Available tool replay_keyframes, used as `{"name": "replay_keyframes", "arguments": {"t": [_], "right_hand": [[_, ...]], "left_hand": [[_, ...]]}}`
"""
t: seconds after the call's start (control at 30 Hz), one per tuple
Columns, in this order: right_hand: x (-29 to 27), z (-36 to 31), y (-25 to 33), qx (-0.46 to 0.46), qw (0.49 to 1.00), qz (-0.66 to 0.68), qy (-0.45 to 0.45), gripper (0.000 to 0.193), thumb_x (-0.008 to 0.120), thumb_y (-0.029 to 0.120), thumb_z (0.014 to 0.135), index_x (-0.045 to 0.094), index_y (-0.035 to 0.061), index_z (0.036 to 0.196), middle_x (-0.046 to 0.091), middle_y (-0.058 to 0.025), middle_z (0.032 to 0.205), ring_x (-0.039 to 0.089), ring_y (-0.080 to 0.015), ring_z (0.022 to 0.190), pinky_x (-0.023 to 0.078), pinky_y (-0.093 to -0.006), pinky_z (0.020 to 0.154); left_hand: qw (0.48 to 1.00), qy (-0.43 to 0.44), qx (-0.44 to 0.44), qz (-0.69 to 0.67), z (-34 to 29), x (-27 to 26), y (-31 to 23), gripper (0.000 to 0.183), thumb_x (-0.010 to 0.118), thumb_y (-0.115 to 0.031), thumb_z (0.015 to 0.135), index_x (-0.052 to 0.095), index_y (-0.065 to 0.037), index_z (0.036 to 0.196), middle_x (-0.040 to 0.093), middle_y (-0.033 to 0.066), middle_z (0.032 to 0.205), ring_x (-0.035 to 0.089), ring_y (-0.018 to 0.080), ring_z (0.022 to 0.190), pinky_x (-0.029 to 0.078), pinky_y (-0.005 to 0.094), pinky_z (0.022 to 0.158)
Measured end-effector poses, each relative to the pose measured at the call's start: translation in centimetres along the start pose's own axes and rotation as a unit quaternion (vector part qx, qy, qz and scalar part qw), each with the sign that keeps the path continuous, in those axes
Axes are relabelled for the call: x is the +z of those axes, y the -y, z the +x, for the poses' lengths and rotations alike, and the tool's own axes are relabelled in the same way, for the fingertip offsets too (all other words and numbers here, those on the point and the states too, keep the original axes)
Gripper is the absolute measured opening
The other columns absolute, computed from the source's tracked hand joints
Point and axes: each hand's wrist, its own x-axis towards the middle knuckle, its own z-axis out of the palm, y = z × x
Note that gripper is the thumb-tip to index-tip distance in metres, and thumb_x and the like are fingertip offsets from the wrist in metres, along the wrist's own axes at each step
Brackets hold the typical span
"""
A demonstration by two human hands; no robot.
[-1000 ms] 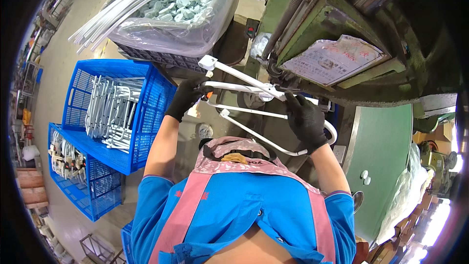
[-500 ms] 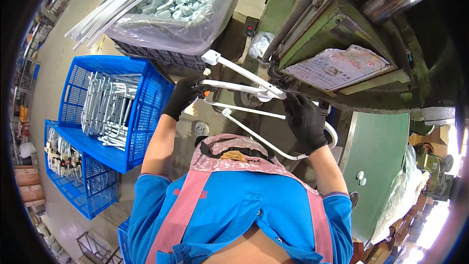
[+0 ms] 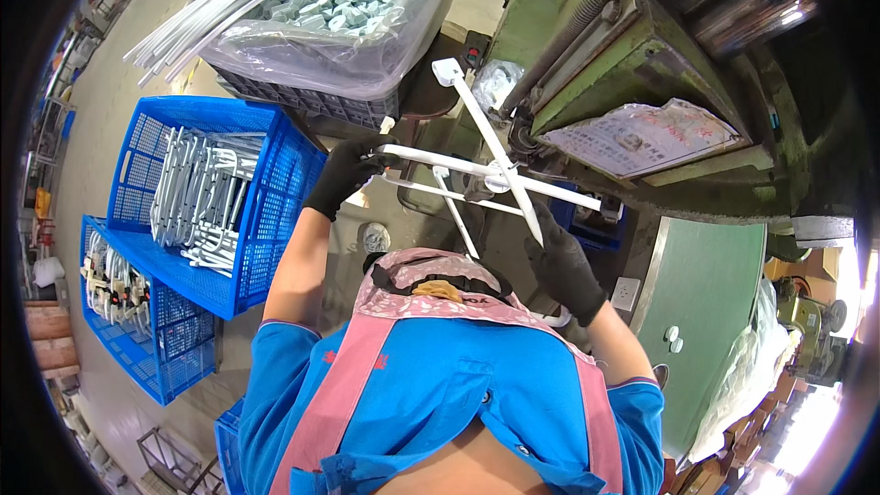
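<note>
A white tubular folding frame [image 3: 440, 159] spans the space between my two black-gloved hands, its tubes crossing in an X at a round pivot. My left hand [image 3: 350, 174] is closed around the left end of one tube. The fingers of my right hand [image 3: 564, 261] close on the lower end of the crossing tube, close to my body. That tube's far end carries a flat white fitting [image 3: 447, 71] pointing away from me. Thinner white tubes of the frame hang below, partly hidden behind my apron [image 3: 440, 280].
Blue crates [image 3: 246, 247] of white tube parts stand at the left. Beyond my hands sits a plastic-lined bin [image 3: 302, 60] of pale plastic pieces and long white rods. A green press machine [image 3: 596, 82] rises at the far right, beside a green-topped table [image 3: 701, 312].
The two tubes have swung apart into a wider X, the far fitting moving right and away. My right hand has come down toward my body with its tube end; the left hand has barely moved.
</note>
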Motion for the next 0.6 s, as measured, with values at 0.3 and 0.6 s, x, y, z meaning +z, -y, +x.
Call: {"name": "replay_keyframes", "arguments": {"t": [0.3,0.6], "right_hand": [[4.6,-0.6,-2.3,0.004,0.995,-0.059,-0.079,0.062,0.056,0.01,0.086,0.029,0.0023,0.141,0.059,-0.0276,0.105,0.061,-0.0431,0.085,0.051,-0.0458,0.069],[4.2,-0.2,-2.4,0.0,0.995,-0.067,-0.072,0.064,0.057,0.01,0.084,0.03,0.006,0.142,0.061,-0.0273,0.093,0.061,-0.043,0.074,0.049,-0.0485,0.062]], "left_hand": [[0.958,-0.16,0.128,0.2,-2.1,1.3,-4.7,0.032,0.073,-0.019,0.078,0.066,-0.005,0.106,0.065,0.0072,0.081,0.061,0.009,0.073,0.048,0.0267,0.064],[0.955,0.274,-0.035,-0.111,-9.7,11.2,-5.3,0.039,0.046,-0.035,0.099,0.051,-0.004,0.123,0.055,0.01,0.119,0.051,0.0196,0.113,0.04,0.0333,0.097]]}}
